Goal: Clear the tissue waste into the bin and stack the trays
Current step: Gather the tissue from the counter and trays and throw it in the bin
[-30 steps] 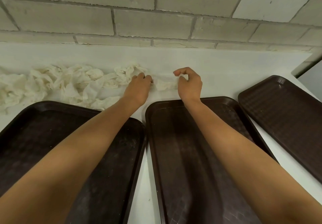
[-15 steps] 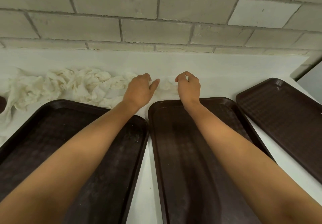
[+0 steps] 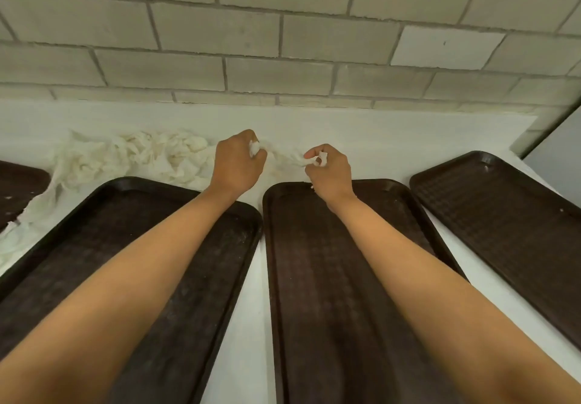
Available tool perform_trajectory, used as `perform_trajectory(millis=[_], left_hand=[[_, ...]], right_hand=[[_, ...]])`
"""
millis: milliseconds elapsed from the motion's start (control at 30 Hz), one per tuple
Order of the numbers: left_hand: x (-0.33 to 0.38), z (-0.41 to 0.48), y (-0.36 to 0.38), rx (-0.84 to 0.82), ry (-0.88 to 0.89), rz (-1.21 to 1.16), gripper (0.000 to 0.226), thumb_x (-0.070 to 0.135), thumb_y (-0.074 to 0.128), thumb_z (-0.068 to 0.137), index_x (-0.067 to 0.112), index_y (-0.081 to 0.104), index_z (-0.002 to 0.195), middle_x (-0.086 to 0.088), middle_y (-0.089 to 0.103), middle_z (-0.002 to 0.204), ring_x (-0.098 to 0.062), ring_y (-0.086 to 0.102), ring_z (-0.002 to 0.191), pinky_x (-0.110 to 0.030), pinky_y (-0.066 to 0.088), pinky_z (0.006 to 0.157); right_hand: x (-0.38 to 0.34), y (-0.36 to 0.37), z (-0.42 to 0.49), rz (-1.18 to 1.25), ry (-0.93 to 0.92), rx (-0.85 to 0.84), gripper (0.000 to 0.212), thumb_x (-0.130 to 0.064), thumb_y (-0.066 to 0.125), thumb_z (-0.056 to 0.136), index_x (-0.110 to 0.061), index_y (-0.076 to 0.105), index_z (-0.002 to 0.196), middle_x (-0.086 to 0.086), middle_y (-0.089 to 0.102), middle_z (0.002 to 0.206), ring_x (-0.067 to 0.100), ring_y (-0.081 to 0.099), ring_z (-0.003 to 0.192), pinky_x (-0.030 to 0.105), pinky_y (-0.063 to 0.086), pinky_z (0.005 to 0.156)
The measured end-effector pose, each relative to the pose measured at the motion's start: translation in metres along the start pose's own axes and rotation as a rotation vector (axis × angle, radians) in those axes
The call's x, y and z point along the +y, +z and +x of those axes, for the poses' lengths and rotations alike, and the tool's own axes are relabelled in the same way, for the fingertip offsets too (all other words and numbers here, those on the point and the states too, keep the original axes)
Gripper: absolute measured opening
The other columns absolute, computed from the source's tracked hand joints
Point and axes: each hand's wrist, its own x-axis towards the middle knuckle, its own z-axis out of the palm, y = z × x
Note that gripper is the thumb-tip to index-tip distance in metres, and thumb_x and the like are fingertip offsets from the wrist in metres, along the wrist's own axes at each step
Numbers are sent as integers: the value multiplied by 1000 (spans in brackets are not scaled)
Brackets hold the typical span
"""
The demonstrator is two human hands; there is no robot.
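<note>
Now closed since a moment ago, left hand [image 3: 237,164] and right hand [image 3: 330,169] each pinching white tissue [image 3: 284,155] strung between them on counter [image 3: 393,139], one tissue heap [image 3: 132,158] left, behind four brown trays [image 3: 330,277].

Crumpled soft paper tissue [image 3: 151,158], matt textured plastic trays [image 3: 509,215], rough block wall [image 3: 283,41]

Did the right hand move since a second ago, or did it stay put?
Yes. The right hand pulled back from the wall toward the near edge of the middle tray, and closed on a bit of tissue.
</note>
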Motion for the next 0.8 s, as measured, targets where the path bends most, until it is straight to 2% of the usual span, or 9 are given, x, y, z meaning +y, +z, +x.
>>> perform_trajectory(millis=[100, 200, 233, 300, 400, 533, 600, 667, 800], left_hand=[[9, -11, -4, 66, -11, -53, 30, 2, 49, 85, 14, 36, 62, 8, 36, 55, -9, 36, 50, -8, 32, 47], [20, -23, -8, 122, -37, -119, 28, 0, 49, 85, 12, 36, 63, 9, 37, 56, -6, 37, 51, -7, 32, 48], [24, -27, -9, 137, -46, -132, 31, 1, 49, 85, 15, 35, 61, 9, 36, 56, -7, 36, 51, -7, 32, 47], [31, -34, -11, 158, -84, -179, 35, 2, 48, 84, 20, 31, 59, 6, 35, 57, -8, 34, 52, -9, 31, 47], [38, -44, -12, 154, -167, -236, 32, 3, 47, 85, 20, 32, 61, 5, 36, 60, -9, 34, 54, -12, 31, 48], [48, -62, -14, 120, -171, -234, 31, -4, 41, 81, 19, 31, 61, 4, 35, 61, -9, 34, 56, -23, 31, 55], [53, -71, -17, 110, -154, -224, 32, -7, 39, 79, 18, 30, 61, 4, 35, 60, -8, 34, 56, -23, 31, 54], [57, -81, -19, 104, -150, -234, 31, -8, 40, 77, 17, 31, 61, 3, 36, 61, -9, 35, 57, -22, 30, 53], [66, -109, -26, 142, -155, -284, 33, -9, 42, 74, 19, 33, 60, 4, 38, 61, -8, 35, 56, -17, 27, 50]], right_hand=[[0, -3, -6, 3, -24, -8, 30, 5, 45, 80, -19, 62, 88, -15, 55, 85, 17, 53, 77, 37, 52, 76], [1, -8, -12, -52, -65, 15, 32, 1, 42, 81, -23, 63, 86, 2, 56, 97, 27, 57, 87, 41, 53, 80], [1, -10, -14, -59, -74, 21, 34, 2, 41, 82, -22, 65, 86, 3, 53, 95, 28, 57, 87, 41, 54, 79], [-1, -15, -21, -33, -80, 23, 41, 8, 36, 81, -13, 71, 87, -8, 49, 81, 20, 55, 78, 39, 53, 70], [-2, -22, -33, 7, -57, 8, 48, 12, 31, 78, -8, 74, 83, -20, 51, 75, 7, 50, 66, 27, 47, 57], [-3, -34, -50, 29, -45, -17, 49, 15, 29, 74, -8, 73, 73, -18, 59, 71, 5, 52, 64, 18, 40, 55], [-3, -39, -59, 37, -33, -19, 50, 15, 29, 73, -14, 68, 63, -19, 58, 74, 6, 53, 67, 20, 42, 56], [-2, -43, -69, 57, -9, -12, 52, 14, 29, 73, -21, 63, 55, -12, 60, 78, 14, 56, 75, 22, 41, 55], [-2, -52, -97, 69, 5, 8, 48, 13, 33, 72, -21, 62, 54, -4, 63, 77, 15, 55, 76, 22, 40, 55]])
